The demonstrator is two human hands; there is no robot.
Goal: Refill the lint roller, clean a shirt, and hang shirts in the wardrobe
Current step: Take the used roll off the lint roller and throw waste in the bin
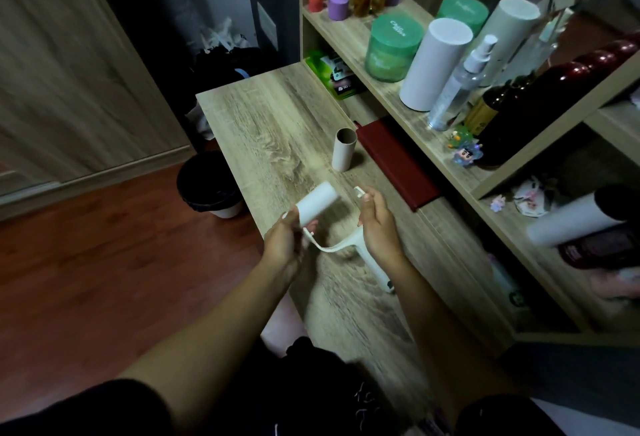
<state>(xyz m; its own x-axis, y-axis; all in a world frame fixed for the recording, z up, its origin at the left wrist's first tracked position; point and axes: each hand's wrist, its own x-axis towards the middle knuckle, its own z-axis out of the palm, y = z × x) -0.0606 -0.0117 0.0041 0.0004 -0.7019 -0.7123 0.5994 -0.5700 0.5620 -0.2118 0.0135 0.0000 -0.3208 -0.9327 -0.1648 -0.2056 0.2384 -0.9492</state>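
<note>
Wooden desk [277, 117], landmark for all positions. Above its near edge: white lint roller frame [349, 245], stiff plastic with springy side arms, handle pointing toward the wearer; best taken at the handle neck, not the thin arm ends. Right hand [379, 224] closed on the frame's right arm, thumb at its tip. Fresh white refill roll [317, 205], over the same edge, clasped at its lower end by left hand [285, 243]; probably light, hollow, crushable, tacky outside, so held by the ends. Not yet seated between the arms. Farther back on the desk: empty cardboard core [344, 149], upright, spent.
</note>
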